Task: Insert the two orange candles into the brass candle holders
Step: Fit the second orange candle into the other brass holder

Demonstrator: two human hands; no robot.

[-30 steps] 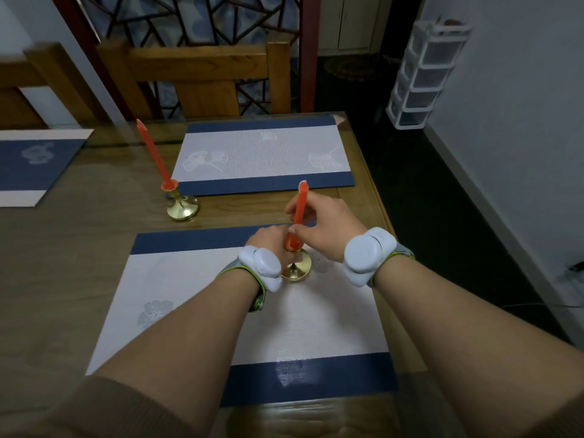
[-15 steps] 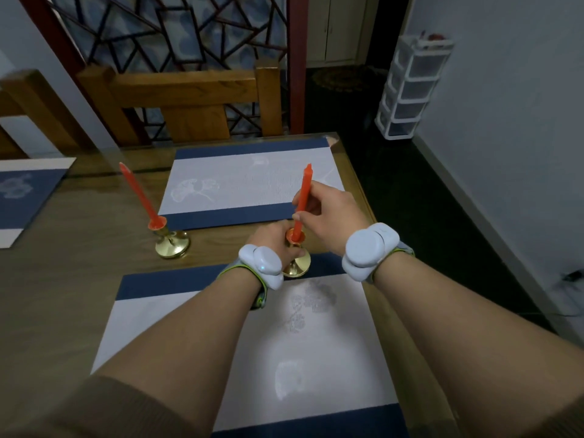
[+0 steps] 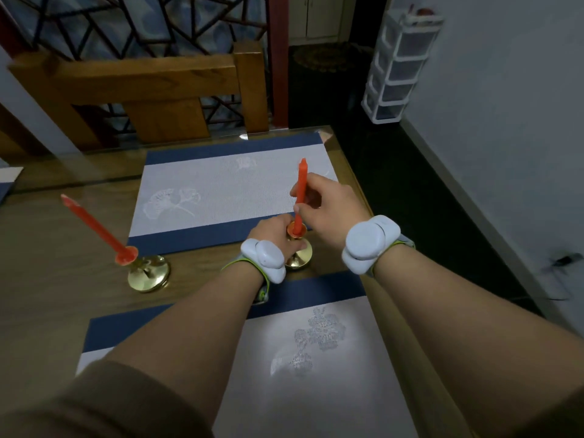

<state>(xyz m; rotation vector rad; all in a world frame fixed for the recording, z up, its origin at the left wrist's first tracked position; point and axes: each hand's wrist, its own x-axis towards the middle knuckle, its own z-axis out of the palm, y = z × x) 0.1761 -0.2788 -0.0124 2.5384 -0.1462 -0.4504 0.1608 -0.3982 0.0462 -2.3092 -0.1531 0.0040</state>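
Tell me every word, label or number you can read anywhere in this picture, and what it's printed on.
There are none that can be read.
Near placemat: only a woven flower pattern, no lettering.
Far placemat: only leaf patterns, no lettering.
White wrist devices, left and right: plain, no marking visible.
Candles, brass holders and white drawer unit: no text visible.

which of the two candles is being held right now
The candle on the right: the right hand pinches it upright in the holder that the left hand steadies. The left candle stands alone, tilted.
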